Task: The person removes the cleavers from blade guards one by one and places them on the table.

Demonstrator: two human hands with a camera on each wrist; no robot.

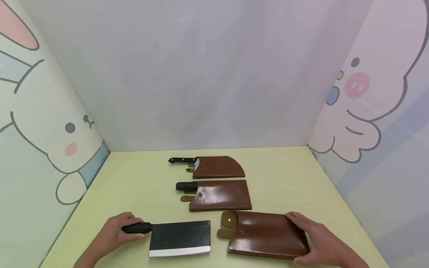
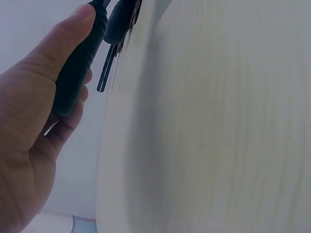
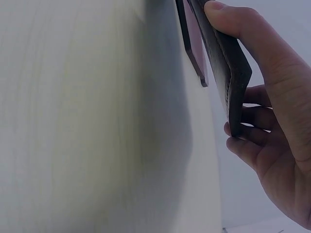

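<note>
My left hand (image 1: pixel 117 232) grips the black handle (image 2: pixel 80 68) of a cleaver (image 1: pixel 181 236). Its broad dark blade points right, with the bright cutting edge towards me. On the other side, my right hand (image 1: pixel 318 242) holds a brown leather knife sheath (image 1: pixel 268 234) by its right end, thumb on one side and fingers on the other. The sheath's opening and its two strap tabs (image 1: pixel 226 233) face the blade, a small gap apart. From the right wrist view, the sheath (image 3: pixel 226 63) appears raised off the table, its stitched edge showing.
Behind the hands lie two sheathed knives on the pale wooden table (image 1: pixel 134 178): a black-handled one in a rectangular sheath (image 1: pixel 222 195), and farther back one in a curved sheath (image 1: pixel 219 166). A grey wall (image 1: pixel 207 74) closes the back; cartoon-printed walls stand left and right.
</note>
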